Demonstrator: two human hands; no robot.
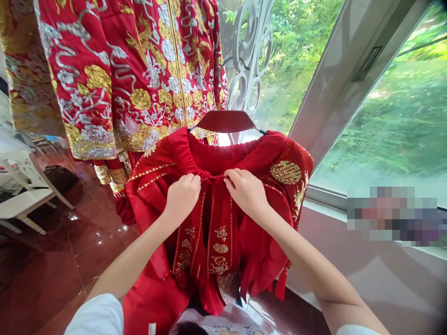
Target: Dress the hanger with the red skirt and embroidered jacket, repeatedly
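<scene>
A red garment with gold embroidery (pixel 220 246) hangs in front of me from a dark red hanger (pixel 226 121). My left hand (pixel 185 193) pinches the edge of its neckline, left of the middle. On the other side of the front opening, my right hand (pixel 246 190) grips the same neckline with curled fingers. A short gap separates the two hands. Beaded trim and a round gold motif (pixel 286 172) decorate the shoulders. My fingertips partly hide the fabric they hold. Loose red cloth and tassels (pixel 281 284) hang below.
A red jacket with gold and silver embroidery (pixel 153 70) hangs behind, on the left. White scrolled metalwork (pixel 249 56) stands by the window (pixel 391 121). A white chair (pixel 31 195) stands on the shiny tiled floor (pixel 87 251). Blurred-out items (pixel 394 214) lie on the sill.
</scene>
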